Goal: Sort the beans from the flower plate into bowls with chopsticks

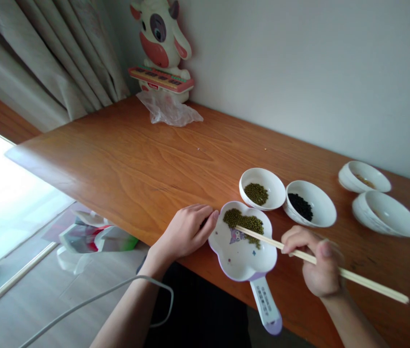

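A white, flower-shaped handled dish (pixel 239 263) with a purple rim stands at the table's near edge. Inside it, mung beans (pixel 250 223) lie along the far side, over a printed cartoon figure. My left hand (pixel 190 229) is at the dish's left rim, thumb and fingers closing together there. Wooden chopsticks (pixel 364 281) are gripped in my right hand (pixel 315 261), their tips down among the mung beans. Just beyond the dish is a white bowl (pixel 276 186) holding more mung beans. Beside it, another bowl (pixel 324 205) contains small black beans or grains.
Two more white bowls stand at the right, a far one (pixel 346 180) with yellowish bits and a nearer one (pixel 403 220). A cow-shaped toy piano (pixel 161 79) and a crumpled plastic bag (pixel 174 113) are at the back. A grey cable (pixel 92 302) crosses before my left forearm.
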### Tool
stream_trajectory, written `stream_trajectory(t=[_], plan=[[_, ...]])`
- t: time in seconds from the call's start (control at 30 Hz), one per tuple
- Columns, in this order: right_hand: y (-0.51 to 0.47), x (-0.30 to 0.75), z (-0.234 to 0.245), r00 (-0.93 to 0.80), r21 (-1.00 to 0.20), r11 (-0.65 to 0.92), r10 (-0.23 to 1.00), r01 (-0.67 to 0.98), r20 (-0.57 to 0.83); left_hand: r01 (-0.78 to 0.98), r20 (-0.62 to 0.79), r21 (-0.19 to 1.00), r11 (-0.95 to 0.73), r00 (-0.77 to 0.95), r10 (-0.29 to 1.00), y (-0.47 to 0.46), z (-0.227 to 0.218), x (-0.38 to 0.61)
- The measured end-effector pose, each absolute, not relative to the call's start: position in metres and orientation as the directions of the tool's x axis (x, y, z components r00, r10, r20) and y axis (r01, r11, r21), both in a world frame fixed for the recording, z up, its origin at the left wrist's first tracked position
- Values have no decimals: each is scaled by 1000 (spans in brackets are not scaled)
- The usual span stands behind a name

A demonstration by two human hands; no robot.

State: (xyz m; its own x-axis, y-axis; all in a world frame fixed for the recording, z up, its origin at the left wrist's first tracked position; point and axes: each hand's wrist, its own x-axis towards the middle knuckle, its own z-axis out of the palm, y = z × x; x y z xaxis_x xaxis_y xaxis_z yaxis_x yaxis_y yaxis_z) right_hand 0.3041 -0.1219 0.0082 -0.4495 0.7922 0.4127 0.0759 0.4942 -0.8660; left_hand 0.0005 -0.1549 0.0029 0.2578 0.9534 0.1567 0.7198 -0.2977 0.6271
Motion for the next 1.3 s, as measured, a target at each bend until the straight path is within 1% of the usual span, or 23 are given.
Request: stream_trajectory(t=[0.07,0.2,0.3,0.4,0.5,0.73,0.9,1.13,1.3], plan=[[-123,303,10,-476,-859,506,775,73,416,719,164,628,-299,254,953,-155,3,0],[-124,304,10,-568,-823,556,718,119,402,721,164,627,-295,248,955,-155,4,0],[-123,304,9,-536,-821,558,734,124,417,721,165,626,-298,251,954,-155,3,0],[-124,302,8,-524,-844,524,753,113,398,720,171,626,-298,247,954,-155,3,0],[-126,297,8,-553,-848,520,739,103,386,719,173,628,-298,244,954,-155,4,0],[-128,294,3,-579,-824,562,696,71,424,717,162,632,-295,250,954,-155,4,0],[-127,295,6,-572,-822,562,704,88,420,715,166,633,-297,248,954,-155,3,0],[-129,293,19,-536,-869,485,761,94,367,719,158,630,-295,254,954,-155,3,0],[-127,293,23,-493,-864,494,778,99,389,720,151,627,-296,261,953,-155,3,0]])
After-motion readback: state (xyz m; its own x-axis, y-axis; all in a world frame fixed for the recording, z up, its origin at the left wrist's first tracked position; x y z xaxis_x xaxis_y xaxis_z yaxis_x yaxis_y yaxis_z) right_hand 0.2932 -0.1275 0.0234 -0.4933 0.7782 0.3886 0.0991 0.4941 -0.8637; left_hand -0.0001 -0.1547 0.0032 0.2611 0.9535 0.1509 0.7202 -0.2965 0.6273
